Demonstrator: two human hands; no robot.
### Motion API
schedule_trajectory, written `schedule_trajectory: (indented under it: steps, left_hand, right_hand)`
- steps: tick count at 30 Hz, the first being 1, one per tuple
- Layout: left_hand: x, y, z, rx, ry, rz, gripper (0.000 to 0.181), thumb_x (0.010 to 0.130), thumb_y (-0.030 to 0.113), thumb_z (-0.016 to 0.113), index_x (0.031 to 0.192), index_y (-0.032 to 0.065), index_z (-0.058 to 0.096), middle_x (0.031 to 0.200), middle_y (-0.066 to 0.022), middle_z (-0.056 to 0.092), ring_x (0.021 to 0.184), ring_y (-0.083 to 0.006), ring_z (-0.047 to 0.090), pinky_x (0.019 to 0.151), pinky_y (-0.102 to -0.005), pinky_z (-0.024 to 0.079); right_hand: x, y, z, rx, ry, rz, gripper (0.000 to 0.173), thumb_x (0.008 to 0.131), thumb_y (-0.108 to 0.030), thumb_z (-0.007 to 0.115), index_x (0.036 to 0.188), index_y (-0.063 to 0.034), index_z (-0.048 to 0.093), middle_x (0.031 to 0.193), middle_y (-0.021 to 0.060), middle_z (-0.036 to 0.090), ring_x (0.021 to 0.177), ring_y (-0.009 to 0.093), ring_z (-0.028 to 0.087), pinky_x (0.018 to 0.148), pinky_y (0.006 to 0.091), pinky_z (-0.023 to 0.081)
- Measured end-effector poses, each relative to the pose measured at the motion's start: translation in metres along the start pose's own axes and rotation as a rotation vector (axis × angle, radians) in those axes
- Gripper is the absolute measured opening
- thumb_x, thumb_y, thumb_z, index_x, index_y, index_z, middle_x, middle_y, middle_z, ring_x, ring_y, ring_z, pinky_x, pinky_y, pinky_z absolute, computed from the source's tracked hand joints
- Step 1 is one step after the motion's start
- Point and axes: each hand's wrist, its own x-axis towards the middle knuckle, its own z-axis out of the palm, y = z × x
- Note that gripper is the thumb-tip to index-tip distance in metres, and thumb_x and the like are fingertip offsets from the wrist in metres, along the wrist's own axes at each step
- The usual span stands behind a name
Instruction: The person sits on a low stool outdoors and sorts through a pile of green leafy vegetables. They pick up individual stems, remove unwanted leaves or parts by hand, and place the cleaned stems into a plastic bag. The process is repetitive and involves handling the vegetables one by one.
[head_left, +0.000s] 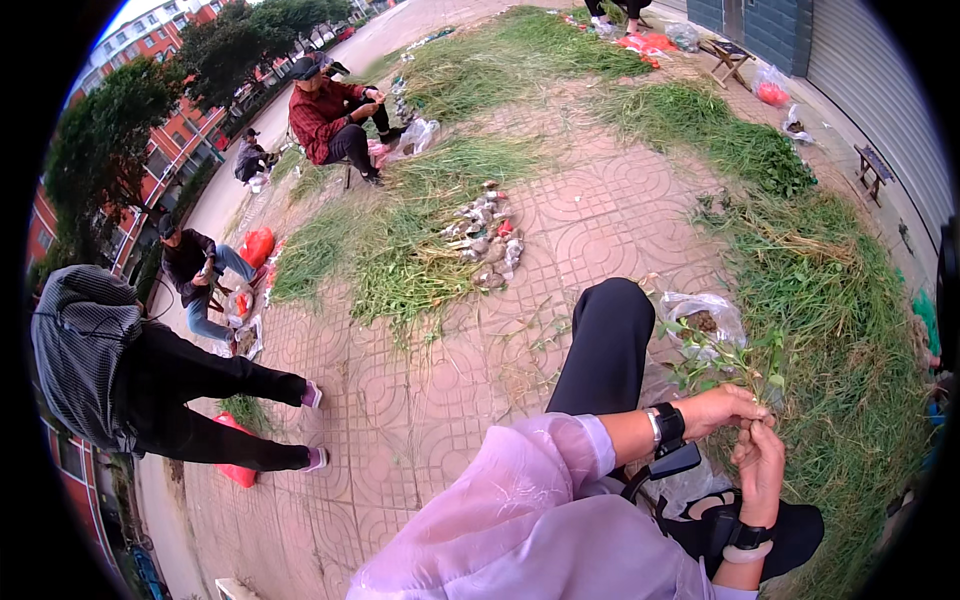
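Note:
My left hand (716, 411), a wristwatch and black strap on its wrist, grips a small bunch of leafy green plant stems (750, 367). The leaves point away from me. Meeting it at the lower end of the stems is my right hand (759, 454), fingers bent and pinched there; exactly what lies between its fingertips is too small to see. A black band and a pale bangle circle that wrist. Just beyond the stems, a clear plastic bag (701, 321) lies open on the paving with small brown lumps inside. Long cut grass (832, 420) lies beside my hands.
Bundles of grass and leafy plants (420, 255) lie across the patterned paving, beside a row of small filled plastic bags (491, 236). A person (202, 375) stands at left; several others sit beyond. Small folding stools (872, 171) stand near a roller shutter (877, 82).

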Motion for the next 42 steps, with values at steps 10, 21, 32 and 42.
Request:
schedule_trajectory:
  steps: [10, 21, 32, 42]
  left_hand:
    - [-0.029, 0.021, -0.023, -0.104, 0.008, 0.039, 0.02, 0.088, 0.019, 0.069, 0.096, 0.0014, 0.064, 0.106, -0.0093, 0.067, 0.09, -0.0138, 0.061, 0.082, -0.0278, 0.047]
    - [-0.051, 0.012, -0.049, -0.018, 0.228, 0.159, 0.02, 0.083, 0.016, 0.072, 0.09, -0.002, 0.069, 0.082, -0.007, 0.068, 0.07, -0.0117, 0.058, 0.068, -0.0281, 0.047]
    - [-0.074, 0.018, -0.06, -0.122, 0.296, 0.164, 0.018, 0.083, 0.012, 0.073, 0.09, -0.0034, 0.067, 0.085, -0.0095, 0.069, 0.073, -0.0143, 0.063, 0.067, -0.0279, 0.05]
    - [-0.064, 0.02, -0.067, -0.138, 0.12, 0.028, 0.033, 0.091, 0.018, 0.065, 0.115, -0.004, 0.062, 0.108, -0.0108, 0.066, 0.087, -0.0135, 0.062, 0.072, -0.0274, 0.051]
  right_hand:
    - [0.02, 0.02, -0.001, 0.209, -0.178, 0.214, 0.021, 0.094, -0.023, 0.057, 0.101, -0.0038, 0.058, 0.071, -0.0008, 0.053, 0.051, 0.01, 0.045, 0.045, 0.025, 0.037]
    - [0.036, 0.029, 0.032, 0.164, -0.073, 0.394, 0.026, 0.097, -0.026, 0.054, 0.114, -0.0069, 0.056, 0.092, 0.0017, 0.061, 0.067, 0.011, 0.053, 0.059, 0.0247, 0.045]
    - [0.068, 0.044, 0.026, 0.03, -0.314, 0.362, 0.025, 0.094, -0.019, 0.059, 0.112, -0.0037, 0.055, 0.09, 0.0016, 0.057, 0.075, 0.012, 0.053, 0.069, 0.0268, 0.043]
    - [0.048, 0.021, 0.045, -0.073, -0.284, 0.339, 0.027, 0.095, -0.015, 0.056, 0.113, 0.0039, 0.06, 0.101, 0.0074, 0.063, 0.092, 0.017, 0.061, 0.081, 0.0333, 0.049]
